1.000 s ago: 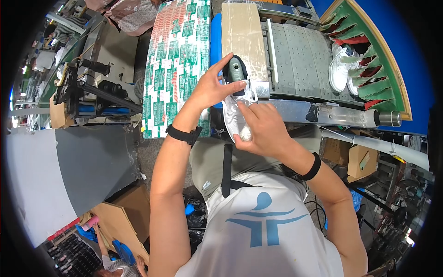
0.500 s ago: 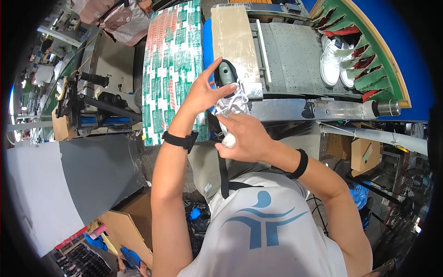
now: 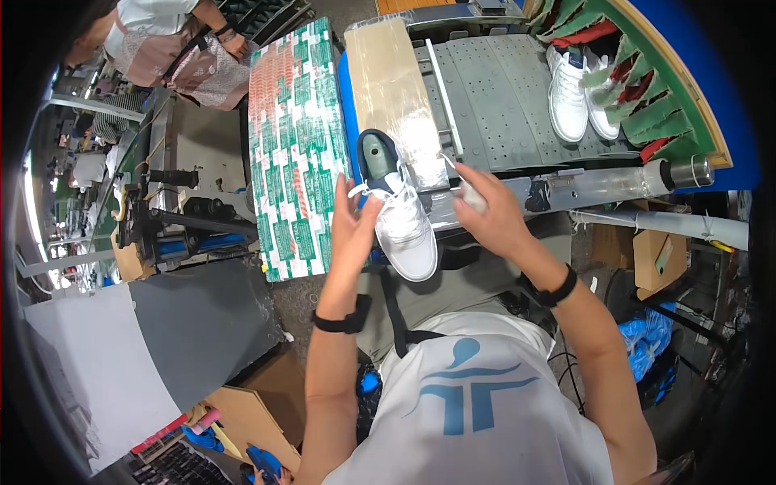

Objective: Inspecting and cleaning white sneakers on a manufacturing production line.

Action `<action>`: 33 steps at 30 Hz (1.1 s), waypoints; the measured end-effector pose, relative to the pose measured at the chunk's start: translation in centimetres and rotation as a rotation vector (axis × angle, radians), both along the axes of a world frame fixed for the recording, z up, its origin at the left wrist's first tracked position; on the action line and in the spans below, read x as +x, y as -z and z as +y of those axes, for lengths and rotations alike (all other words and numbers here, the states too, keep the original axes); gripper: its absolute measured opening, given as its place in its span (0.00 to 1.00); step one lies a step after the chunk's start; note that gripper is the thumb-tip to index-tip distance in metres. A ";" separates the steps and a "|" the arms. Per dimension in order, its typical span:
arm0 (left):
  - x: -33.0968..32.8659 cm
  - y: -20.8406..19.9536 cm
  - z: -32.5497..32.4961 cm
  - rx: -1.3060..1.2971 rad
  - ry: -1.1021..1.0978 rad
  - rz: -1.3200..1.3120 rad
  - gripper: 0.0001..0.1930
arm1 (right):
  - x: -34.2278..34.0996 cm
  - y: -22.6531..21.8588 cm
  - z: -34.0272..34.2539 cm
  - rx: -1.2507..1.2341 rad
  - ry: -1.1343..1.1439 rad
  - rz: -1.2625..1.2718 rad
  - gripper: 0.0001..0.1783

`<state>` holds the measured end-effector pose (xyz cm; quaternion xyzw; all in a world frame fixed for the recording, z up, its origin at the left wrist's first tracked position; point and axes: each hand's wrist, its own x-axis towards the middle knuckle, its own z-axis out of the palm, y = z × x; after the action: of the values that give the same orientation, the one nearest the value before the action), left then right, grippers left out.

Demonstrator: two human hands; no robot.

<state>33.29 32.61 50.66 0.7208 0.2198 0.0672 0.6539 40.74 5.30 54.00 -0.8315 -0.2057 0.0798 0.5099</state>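
Note:
A white sneaker [image 3: 409,234] with a dark blue collar stands in front of me, toe toward me. A green shoe last [image 3: 377,158] fills its opening. At the shoe's left side, my left hand [image 3: 353,234] is closed, with a loop of the white shoelace [image 3: 360,191] between thumb and fingers. My right hand [image 3: 497,212] is apart from the shoe, to its right, with its fingers closed together. Something small and white shows between its thumb and fingers; I cannot make out what it is.
A grey conveyor [image 3: 493,105] carries a pair of white sneakers [image 3: 568,101] by a tunnel with green strip curtains [image 3: 659,113]. Beside it are a cardboard-topped ledge [image 3: 388,73] and a green-and-white taped board [image 3: 291,153]. Another person [image 3: 182,48] stands at the far left.
The sneaker has turned so its toe points at me. My right hand has moved away from it to the right, and my left hand has come down along its side. A person has come further into view.

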 end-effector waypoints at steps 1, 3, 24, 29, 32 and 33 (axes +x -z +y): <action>1.0 -0.8 -1.3 -0.029 0.049 -0.010 0.55 | 0.6 0.6 1.0 0.009 0.000 0.005 0.36; 2.9 -1.2 -4.2 0.428 -0.021 0.037 0.60 | 1.8 1.7 2.6 0.164 0.038 0.023 0.35; 20.7 0.0 21.6 0.667 0.017 -0.006 0.36 | 0.3 6.1 -9.4 -0.265 -0.018 -0.411 0.54; 26.4 -0.3 2.0 0.846 0.367 -0.252 0.32 | -0.1 7.8 -9.7 -0.248 0.052 -0.478 0.53; 28.0 -0.9 -11.9 0.517 0.643 -0.143 0.38 | 0.4 9.0 -8.6 -0.179 0.036 -0.599 0.51; 29.8 0.2 -15.6 0.633 0.688 -0.105 0.44 | 0.4 8.9 -8.3 -0.158 0.037 -0.607 0.50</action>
<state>63.14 17.02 50.42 0.9115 -0.0967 -0.0534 0.3963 41.14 -3.01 45.09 -0.8580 -0.3263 -0.1656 0.3604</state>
